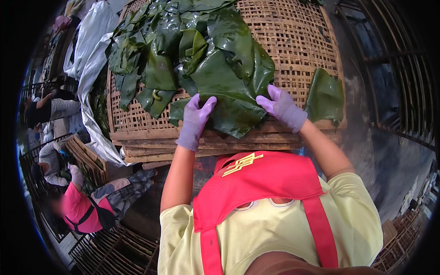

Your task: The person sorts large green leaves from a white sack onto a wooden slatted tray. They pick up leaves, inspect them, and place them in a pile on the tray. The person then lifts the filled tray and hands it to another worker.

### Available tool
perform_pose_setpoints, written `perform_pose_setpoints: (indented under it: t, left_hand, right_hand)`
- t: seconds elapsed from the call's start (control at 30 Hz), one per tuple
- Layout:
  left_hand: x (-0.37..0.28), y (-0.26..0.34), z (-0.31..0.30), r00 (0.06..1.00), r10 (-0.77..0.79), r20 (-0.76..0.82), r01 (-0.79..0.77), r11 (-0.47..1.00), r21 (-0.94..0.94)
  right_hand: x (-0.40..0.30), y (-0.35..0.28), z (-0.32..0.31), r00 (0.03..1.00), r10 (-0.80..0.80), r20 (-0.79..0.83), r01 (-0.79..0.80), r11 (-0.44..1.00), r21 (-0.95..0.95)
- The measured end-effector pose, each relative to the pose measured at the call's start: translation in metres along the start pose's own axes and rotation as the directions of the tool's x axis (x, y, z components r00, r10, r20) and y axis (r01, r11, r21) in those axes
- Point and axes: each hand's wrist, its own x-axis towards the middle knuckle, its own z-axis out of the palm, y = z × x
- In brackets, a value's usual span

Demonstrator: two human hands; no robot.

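My left hand (198, 117), in a purple-coated knit glove, grips the near left part of a wide, wet, dark green sheet (227, 77), seemingly kelp. The same sheet's right edge is pinched in my gloved right hand (282, 105). It lies partly over a heap of similar glossy sheets (165, 37), and its near end droops over the edge of a woven bamboo tray (292, 41). A separate green sheet (323, 96) rests at the tray's right corner, to the right of my right hand. The fingertips under the sheet are hidden.
More bamboo trays (206, 146) are stacked beneath. White plastic sheeting (92, 51) covers more green sheets at left. Several people work at lower and middle left, one in a pink top (80, 209). Slatted racks stand at right (402, 79) and lower left (117, 251).
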Motion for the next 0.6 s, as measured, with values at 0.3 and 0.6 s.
perform_pose_setpoints:
  t: [0.3,0.6]
  left_hand:
    - [-0.015,0.092,-0.022,0.784,0.612,0.103,-0.583,0.67,0.461]
    - [0.007,0.076,-0.058,0.982,0.029,0.184,0.007,0.982,-0.188]
  right_hand:
    - [-0.033,-0.007,0.048,0.931,-0.363,-0.039,0.36,0.93,-0.079]
    - [0.023,-0.107,0.054,0.884,-0.419,-0.206,0.467,0.803,0.37]
